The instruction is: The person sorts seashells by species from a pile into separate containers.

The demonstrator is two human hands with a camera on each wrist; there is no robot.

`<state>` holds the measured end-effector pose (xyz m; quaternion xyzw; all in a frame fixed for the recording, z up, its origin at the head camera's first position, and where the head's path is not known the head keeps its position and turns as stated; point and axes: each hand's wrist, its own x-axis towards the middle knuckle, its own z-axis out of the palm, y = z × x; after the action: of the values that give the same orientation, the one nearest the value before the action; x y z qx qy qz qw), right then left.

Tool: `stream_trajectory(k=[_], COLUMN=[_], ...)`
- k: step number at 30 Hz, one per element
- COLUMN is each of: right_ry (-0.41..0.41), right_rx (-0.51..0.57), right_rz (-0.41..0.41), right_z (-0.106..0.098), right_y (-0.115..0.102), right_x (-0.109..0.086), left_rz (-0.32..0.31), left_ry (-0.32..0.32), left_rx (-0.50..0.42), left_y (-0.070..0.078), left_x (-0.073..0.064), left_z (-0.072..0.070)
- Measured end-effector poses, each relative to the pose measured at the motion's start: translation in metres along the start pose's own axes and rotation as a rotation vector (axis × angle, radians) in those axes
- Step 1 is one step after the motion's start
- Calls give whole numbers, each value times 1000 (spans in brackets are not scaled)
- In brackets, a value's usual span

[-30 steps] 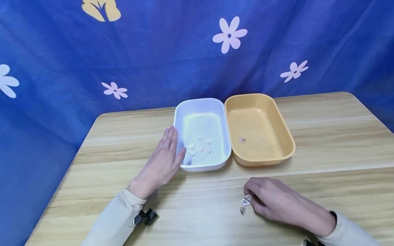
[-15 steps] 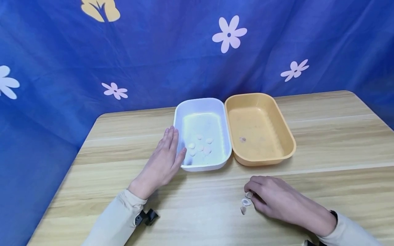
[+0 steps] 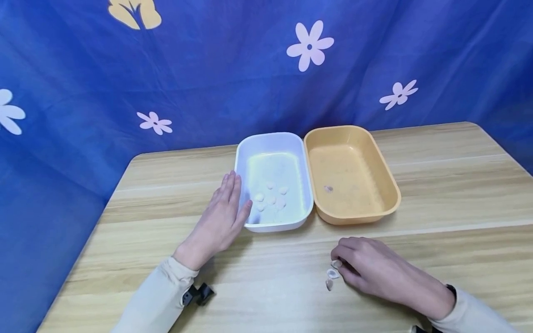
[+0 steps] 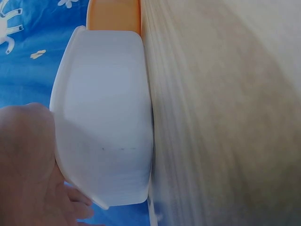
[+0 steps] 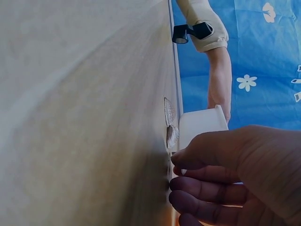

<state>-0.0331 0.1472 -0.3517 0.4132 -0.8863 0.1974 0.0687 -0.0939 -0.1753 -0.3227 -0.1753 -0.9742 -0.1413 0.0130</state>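
Note:
My left hand (image 3: 218,215) rests with straight fingers along the left rim of a white plastic tub (image 3: 275,227), thumb at the near corner; the left wrist view shows it against the tub wall (image 4: 103,103). Several pale seashells (image 3: 271,200) lie inside. My right hand (image 3: 370,266) is low over the table, its thumb and index finger pinching a small seashell (image 3: 336,264), partly hidden by the fingers. Just beside the fingertips, two more shells lie on the table: a whitish shell (image 3: 332,274) and a brownish shell (image 3: 329,284). Ribbed shells (image 5: 170,111) show past the thumb in the right wrist view.
A yellow-orange tub (image 3: 358,218) stands right against the white one, with a small shell (image 3: 328,189) on its floor. Both tubs stand toward the far edge of the wooden table (image 3: 270,286). Behind hangs a blue curtain (image 3: 233,69) with flower prints.
My right fingertips have shifted very slightly away from the two loose shells, and the shell at the fingertips shows more plainly. The left hand and both tubs stay as they were.

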Motion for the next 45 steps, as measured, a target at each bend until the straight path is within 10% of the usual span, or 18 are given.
stream_trajectory(k=[22, 45], right_ry=[176, 241], right_rx=[-170, -160], right_rz=[-170, -111], right_z=[-12, -33], right_y=[-12, 16], right_x=[9, 20], left_rz=[-16, -15], left_ry=[-4, -14], left_rx=[1, 16], left_y=[0, 0], left_x=[-3, -2], left_z=[0, 0])
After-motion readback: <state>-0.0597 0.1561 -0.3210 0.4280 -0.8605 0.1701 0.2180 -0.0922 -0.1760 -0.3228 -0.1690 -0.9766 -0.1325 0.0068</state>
